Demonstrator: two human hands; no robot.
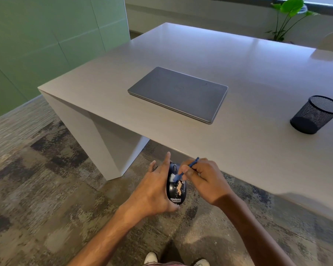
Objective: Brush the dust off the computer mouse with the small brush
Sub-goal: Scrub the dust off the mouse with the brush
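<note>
1. My left hand (152, 191) grips the computer mouse (176, 186) from its left side, thumb under the near end, fingers spread along the flank. I hold it in the air over the floor, just off the near edge of the bench (248, 89), not resting on it.
2. My right hand (204, 178) is closed on the small brush (186, 169), pinching its blue handle like a pen; the pale bristles touch the upper back of the mouse.
3. To do this well, I should make short, light strokes away from me and keep the mouse tilted so the pale dust patch falls to the floor.
4. The mouse's long axis runs away from me: wheel end toward the bench, logo end toward my body. The dust seems to sit mid-back, though it looks smeared here.
</note>
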